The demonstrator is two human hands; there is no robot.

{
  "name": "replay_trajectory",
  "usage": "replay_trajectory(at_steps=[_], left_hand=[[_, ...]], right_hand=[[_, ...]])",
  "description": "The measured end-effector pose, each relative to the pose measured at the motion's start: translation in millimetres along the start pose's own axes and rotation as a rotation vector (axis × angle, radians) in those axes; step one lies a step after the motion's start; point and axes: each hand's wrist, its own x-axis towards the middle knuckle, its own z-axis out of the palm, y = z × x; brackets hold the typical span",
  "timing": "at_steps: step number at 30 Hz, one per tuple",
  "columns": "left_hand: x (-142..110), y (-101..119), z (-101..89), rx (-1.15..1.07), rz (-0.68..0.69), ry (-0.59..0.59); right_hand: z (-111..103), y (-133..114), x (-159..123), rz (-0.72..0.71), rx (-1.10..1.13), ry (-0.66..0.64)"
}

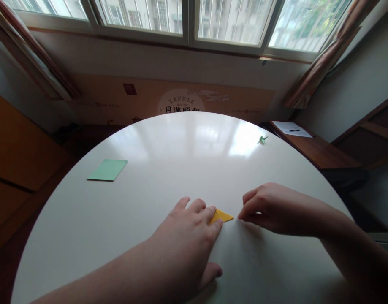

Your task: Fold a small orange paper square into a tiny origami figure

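Nearest the camera, the left hand (189,230) enters from the lower left of the frame, palm down. Its grip is open: fingers lie over the folded yellow paper (223,215) and press it to the table, while the thumb is spread well apart from it at the lower centre. The yellow paper is located just right of centre in the lower half of the frame. Its visible part tapers to a point at the right and bears a crease line; the remainder is hidden under the fingers.

The right hand (271,209) enters from the lower right. Thumb and forefinger are closed together at the tips, just beside the paper's point but apart from it; nothing is seen between them.

Both hands are over a white round table (95,236) with a glossy top. Farther back, at centre left of the frame, a light green paper square (107,170) with a dark lower edge lies flat. Near the table's far right edge is a small green object (262,139), its exact form too small to determine.

Beyond the table, upper right, a brown wooden surface (331,148) bears a white sheet (280,126) with a dark item on it. Behind stands an orange printed panel (143,101) lettered "ZANKEE". Windows (231,21) span the top of the frame, with a curtain at each side.
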Motion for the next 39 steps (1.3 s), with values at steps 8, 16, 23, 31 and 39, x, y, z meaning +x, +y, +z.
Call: replay_trajectory(at_steps=[8,16,23,31,39], left_hand=[[15,-9,3.7,-0.149,-0.035,0.089],[24,-38,3.2,-0.294,-0.094,0.255],[27,-44,4.7,-0.176,0.136,0.186],[29,-38,1.2,-0.173,0.084,0.203],[47,-48,-8.3,-0.166,0.006,0.101]], right_hand=[[1,18,8,-0.01,0.037,0.182],[7,21,15,0.047,0.201,0.139],[19,50,26,0.257,0.564,0.106],[21,50,33,0.385,0.709,0.104],[22,49,51,0.558,0.742,0.089]])
